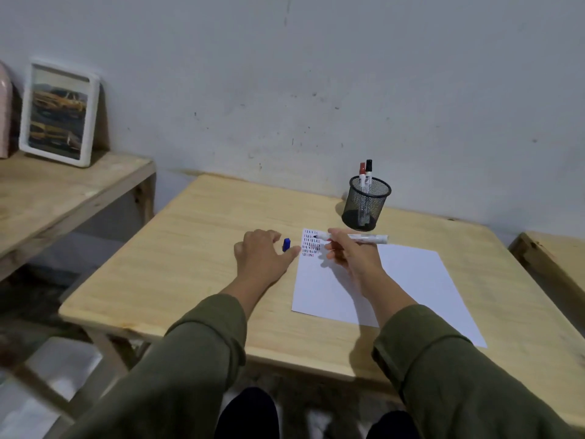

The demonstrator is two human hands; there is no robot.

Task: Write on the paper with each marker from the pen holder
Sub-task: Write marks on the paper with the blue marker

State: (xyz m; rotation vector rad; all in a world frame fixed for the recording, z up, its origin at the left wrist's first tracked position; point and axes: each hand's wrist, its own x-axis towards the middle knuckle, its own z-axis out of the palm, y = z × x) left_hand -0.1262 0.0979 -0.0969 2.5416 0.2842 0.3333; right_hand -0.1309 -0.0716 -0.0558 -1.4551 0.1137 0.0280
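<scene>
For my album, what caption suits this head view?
Right hand writes on paper with uncapped marker; blue cap by left hand.

No words or numbers are showing clearly enough to read. The paper (380,286) is carrying rows of small red, blue and black strokes near its top corner, but they are not letters. The print on the white marker (364,238) is looking too blurry.

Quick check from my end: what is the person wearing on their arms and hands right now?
Both arms wear loose olive-green long sleeves, cuffs bunched at mid-forearm. The left hand and right hand are bare: no gloves, rings, watch or markings visible.
</scene>
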